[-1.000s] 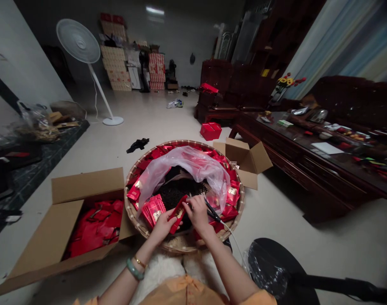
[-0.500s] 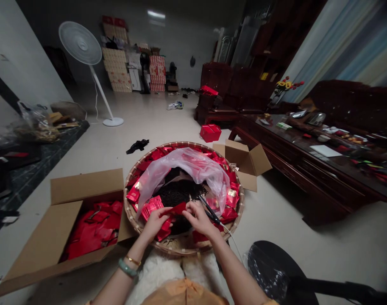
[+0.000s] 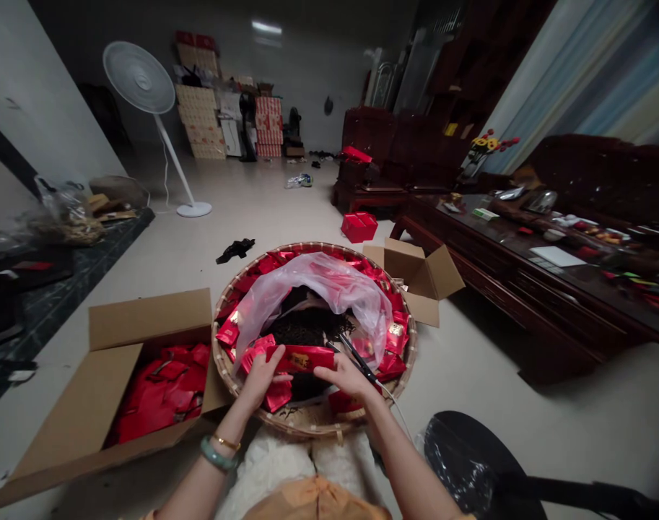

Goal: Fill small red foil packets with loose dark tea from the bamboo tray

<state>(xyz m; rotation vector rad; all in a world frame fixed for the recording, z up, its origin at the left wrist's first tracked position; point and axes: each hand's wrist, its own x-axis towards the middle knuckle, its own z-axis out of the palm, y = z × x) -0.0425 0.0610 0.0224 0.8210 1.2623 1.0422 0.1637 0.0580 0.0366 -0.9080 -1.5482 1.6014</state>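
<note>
Both ends of a red foil packet [image 3: 303,358] are gripped, closed fingers of the left hand [image 3: 261,381] on one and of the right hand [image 3: 346,377] on the other; its long axis is laid crosswise at lower centre of the frame, above a woven bamboo tray [image 3: 307,431], neither hand being nearer.

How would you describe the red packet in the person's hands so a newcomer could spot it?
On the floor sits a round woven tray full of red packets. Over its near side, between the left hand and right hand, is one red packet with a gold label. Unlike its neighbours, it is held by both hands.
</note>
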